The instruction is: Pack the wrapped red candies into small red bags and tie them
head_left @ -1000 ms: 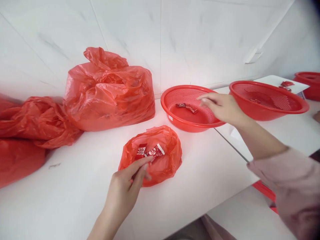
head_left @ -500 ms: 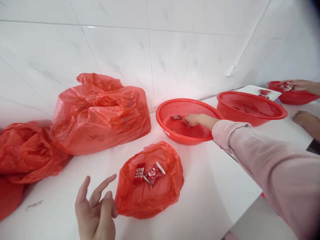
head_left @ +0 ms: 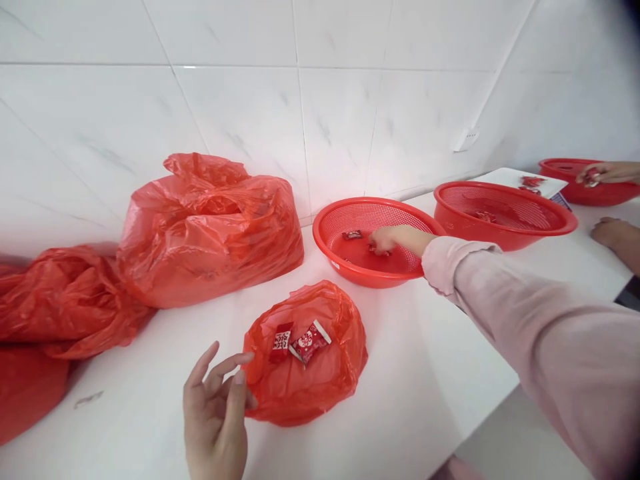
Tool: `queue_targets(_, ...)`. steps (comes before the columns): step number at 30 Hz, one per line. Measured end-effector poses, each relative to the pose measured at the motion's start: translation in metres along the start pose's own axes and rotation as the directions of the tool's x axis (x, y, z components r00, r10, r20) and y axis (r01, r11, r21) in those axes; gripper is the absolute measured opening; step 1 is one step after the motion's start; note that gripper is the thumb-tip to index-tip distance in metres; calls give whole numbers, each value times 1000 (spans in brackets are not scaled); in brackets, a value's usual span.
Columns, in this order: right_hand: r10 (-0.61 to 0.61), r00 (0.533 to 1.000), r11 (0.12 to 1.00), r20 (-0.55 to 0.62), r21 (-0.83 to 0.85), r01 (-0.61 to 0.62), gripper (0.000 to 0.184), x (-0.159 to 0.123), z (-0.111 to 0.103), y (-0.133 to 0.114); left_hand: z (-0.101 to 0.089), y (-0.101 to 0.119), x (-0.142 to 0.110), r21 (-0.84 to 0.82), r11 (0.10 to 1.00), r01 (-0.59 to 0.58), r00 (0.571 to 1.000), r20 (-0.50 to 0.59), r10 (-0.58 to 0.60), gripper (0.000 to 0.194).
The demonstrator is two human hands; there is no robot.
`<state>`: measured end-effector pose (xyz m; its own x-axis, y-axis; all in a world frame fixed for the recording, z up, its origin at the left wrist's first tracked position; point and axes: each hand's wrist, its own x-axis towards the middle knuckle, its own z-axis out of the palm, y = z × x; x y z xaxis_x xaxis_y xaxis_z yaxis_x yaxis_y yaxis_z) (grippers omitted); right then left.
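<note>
My left hand (head_left: 216, 413) is at the near left edge of an open red plastic bag (head_left: 325, 393). Its thumb and index finger pinch the bag's rim; the other fingers stick out. Inside the bag lie a dark red packet (head_left: 282, 341) with white lettering and a red-and-white wrapped packet (head_left: 311, 342). My right hand (head_left: 393, 237) reaches into a red plastic basket (head_left: 330, 250), its fingers closed around small red wrapped packets (head_left: 373, 248), mostly hidden by the hand. Another small packet (head_left: 352, 235) lies in the basket to the left of those fingers.
A large full red bag (head_left: 215, 233) stands against the tiled wall, with more red bags (head_left: 75, 300) at left. To the right are a second basket (head_left: 505, 233), a white board (head_left: 500, 177) and another basket (head_left: 565, 183), where another person's hand (head_left: 613, 172) holds packets.
My left hand has moved right, and the bag's near left edge has shifted with it. In the basket my right hand has closed on packets. The other person's hand has moved slightly right.
</note>
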<state>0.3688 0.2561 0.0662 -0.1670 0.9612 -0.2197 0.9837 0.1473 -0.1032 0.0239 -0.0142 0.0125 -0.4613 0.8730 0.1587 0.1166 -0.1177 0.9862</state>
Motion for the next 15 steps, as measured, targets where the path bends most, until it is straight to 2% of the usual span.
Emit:
queue_targets(3,-66,994,992,92,117,55,13,-17,-20,-8,-2,0,-1,9,1000,-9,1000,-1,9,53)
queue_targets(5,-157,987,950,25,277,144,16,-36,-29,-19,-2,2,-1,1,1000,-10,1000,-10,10,52)
queue_targets(6,-217,975,882,-44,419,215,20,-48,-30,-28,-1,3,-2,-4,1000,-7,1000,-13,7,52)
queue_targets(7,-267,955,762,-133,578,293,23,-62,-28,-39,0,4,-2,-9,1000,-4,1000,-14,4,50)
queue_targets(9,-336,904,379,-265,840,388,27,-92,-14,-67,4,9,-5,-20,1000,8,1000,5,-8,43)
queue_targets(10,-347,894,240,-284,894,378,30,-108,-3,-84,7,11,-6,-31,999,20,999,29,-19,39)
queue_targets(11,-354,890,153,-288,921,359,32,-123,10,-101,10,13,-8,-46,998,37,997,66,-34,34)
queue_targets(13,-344,891,35,-296,944,328,33,-149,36,-134,16,16,-11,-83,992,90,980,185,-73,30)
queue_targets(15,-341,896,7,-284,952,305,30,-166,57,-160,20,16,-12,-117,982,148,939,329,-103,32)
